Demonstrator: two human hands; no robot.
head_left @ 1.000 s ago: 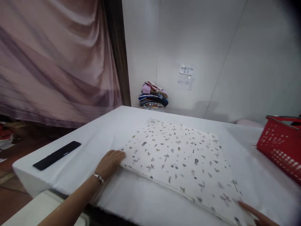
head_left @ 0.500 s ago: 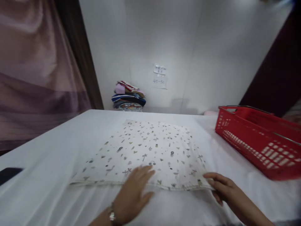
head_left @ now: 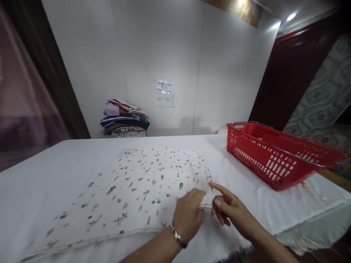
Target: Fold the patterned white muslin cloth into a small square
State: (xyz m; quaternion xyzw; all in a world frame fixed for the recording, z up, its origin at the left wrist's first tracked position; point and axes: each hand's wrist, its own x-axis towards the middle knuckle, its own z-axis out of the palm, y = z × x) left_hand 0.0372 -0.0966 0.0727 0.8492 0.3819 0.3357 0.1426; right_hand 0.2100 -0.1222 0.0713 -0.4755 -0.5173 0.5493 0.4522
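White rectangular fabric with small grey and olive prints (head_left: 131, 197): laid out on the table, mostly ahead of and to the left of the fingers; near edge running leftward from below the left wrist, layered in look.
Narrow folded strip of the same fabric (head_left: 200, 177): along the right-hand border, running away from the fingertips; near end between both hands.
Bare left hand (head_left: 189, 215): over the near right part of the fabric, fingers bent down against the near end of the strip; pinching or only pressing, cannot tell.
Silver metal bracelet (head_left: 177, 236): around the left wrist, behind the fingers.
Bare right hand (head_left: 233, 212): just outside the strip, index finger stretched out to its outer edge and parted from the thumb, remaining fingers loosely curled.
White cloth-covered table (head_left: 219, 162): beneath the fabric, reaching out on both sides of the fingers.
Red perforated plastic basket with metal handles (head_left: 251, 155): ahead and to the right of the right fingers, well apart from them.
Multicoloured stack of folded textiles (head_left: 124, 122): far ahead and to the left of the fingers, beyond the table's far edge.
White paper note marked "45-50" (head_left: 165, 99): on the wall, far ahead of the left fingers.
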